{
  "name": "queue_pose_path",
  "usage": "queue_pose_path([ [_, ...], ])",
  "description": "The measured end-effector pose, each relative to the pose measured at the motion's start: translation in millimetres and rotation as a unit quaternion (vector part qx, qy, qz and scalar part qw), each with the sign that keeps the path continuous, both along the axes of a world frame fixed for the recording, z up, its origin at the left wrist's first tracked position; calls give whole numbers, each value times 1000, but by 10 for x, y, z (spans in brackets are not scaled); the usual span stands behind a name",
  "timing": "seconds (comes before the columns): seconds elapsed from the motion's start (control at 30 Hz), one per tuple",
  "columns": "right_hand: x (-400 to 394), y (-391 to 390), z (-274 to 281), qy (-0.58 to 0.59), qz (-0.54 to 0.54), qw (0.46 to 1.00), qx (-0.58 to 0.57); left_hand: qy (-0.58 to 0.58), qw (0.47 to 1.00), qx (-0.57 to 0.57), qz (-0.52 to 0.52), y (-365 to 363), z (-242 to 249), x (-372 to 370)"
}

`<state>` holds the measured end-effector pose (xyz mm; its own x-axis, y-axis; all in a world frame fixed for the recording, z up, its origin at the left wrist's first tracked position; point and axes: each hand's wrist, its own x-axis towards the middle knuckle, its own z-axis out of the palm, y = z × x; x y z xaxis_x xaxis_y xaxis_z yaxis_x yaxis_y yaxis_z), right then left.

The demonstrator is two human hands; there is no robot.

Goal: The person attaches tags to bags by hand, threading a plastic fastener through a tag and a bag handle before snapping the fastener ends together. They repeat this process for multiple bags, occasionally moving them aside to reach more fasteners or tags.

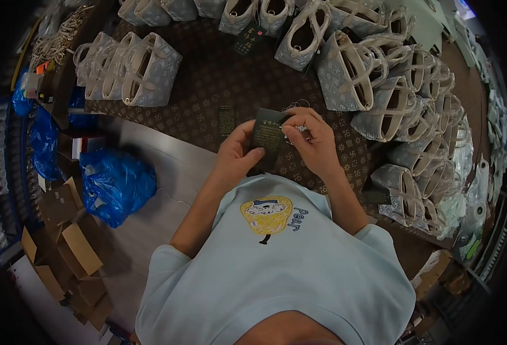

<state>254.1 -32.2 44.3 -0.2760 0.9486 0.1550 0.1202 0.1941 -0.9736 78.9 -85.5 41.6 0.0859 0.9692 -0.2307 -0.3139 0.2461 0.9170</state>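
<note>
A dark green hang tag [268, 133] with gold lettering is held upright in front of my chest. My left hand [237, 152] grips its left side between thumb and fingers. At the tag's upper right edge, my right hand [312, 140] is pinched around a bunch of thin pale strings [303, 106], which loop out above the fingers. Whether those strings pass through the tag cannot be made out. A second dark green tag [226, 119] lies on the patterned brown tabletop [207, 75], just beyond my left hand.
Light grey patterned handbags [345, 75] with wrapped handles crowd the table's right side. Several more handbags [150, 72] stand at the left. Another tag [250, 38] lies among the far bags. A blue plastic bag [118, 187] and open cardboard boxes [81, 247] are on the floor at left.
</note>
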Motion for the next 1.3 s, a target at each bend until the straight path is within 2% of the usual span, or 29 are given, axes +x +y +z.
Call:
queue_pose_path([
  [0.07, -15, -26, -26, -33, 50, 998, -17, 54, 997, -9, -58, -17, -20, -3],
  [0.2, -59, -38, -18, -29, 66, 997, -34, 21, 999, -23, -44, 59, -14, -12],
  [0.27, -79, 1, 70, -48, -17, 998, 48, 87, 996, 27, -11, 74, 16, 17],
  [0.3, -80, 12, 73, -48, -17, 997, 49, 87, 996, 28, -10, 80, 37, 37],
  [0.37, -93, 43, 76, -107, -50, 981, 155, 249, 961, 116, 4, 76, 95, 62],
  [0.4, -110, 52, 67, -106, -50, 981, 155, 251, 961, 116, 4, 70, 143, 62],
  [0.47, -143, 71, 44, -142, -74, 956, 247, 294, 952, 78, -28, 52, 227, 69],
  [0.67, -223, 70, 69, -155, -94, 950, 254, 364, 922, 129, -14, 32, 268, 73],
  [0.7, -231, 63, 85, -140, -82, 964, 210, 372, 919, 133, -13, 28, 241, 53],
  [0.73, -220, 72, 89, -136, -81, 963, 217, 375, 917, 138, -8, 33, 212, 40],
  [0.77, -200, 82, 82, -68, -45, 995, 56, 363, 918, 160, 1, 34, 187, 27],
  [0.8, -184, 100, 68, 1, -5, 994, -108, 352, 918, 181, 11, 36, 184, 11],
  [0.83, -178, 125, 35, 3, 0, 995, -104, 355, 917, 184, 17, 29, 220, -22],
  [0.9, -179, 158, -52, 70, 104, 967, -223, 296, 952, 33, -70, -11, 305, -113],
  [0.93, -177, 175, -74, 70, 112, 966, -221, 298, 952, 33, -62, -14, 311, -149],
  [0.97, -176, 179, -92, 106, 164, 950, -245, 129, 991, -8, -39, -24, 313, -185],
  [1.0, -203, 183, -104, 141, 214, 928, -270, -45, 998, -47, -15, -37, 309, -224],
  [1.13, -468, 194, -79, 182, 254, 900, -305, -17, 1000, 10, 8, -87, 54, -392],
  [1.2, -633, 178, -8, 172, 239, 895, -335, 130, 977, 165, 48, -67, -30, -522],
  [1.23, -724, 165, -16, 171, 243, 894, -334, 131, 976, 166, 52, -47, -32, -598],
  [1.3, -924, 145, -64, 187, 223, 897, -333, 204, 957, 195, 74, -5, -35, -778],
])
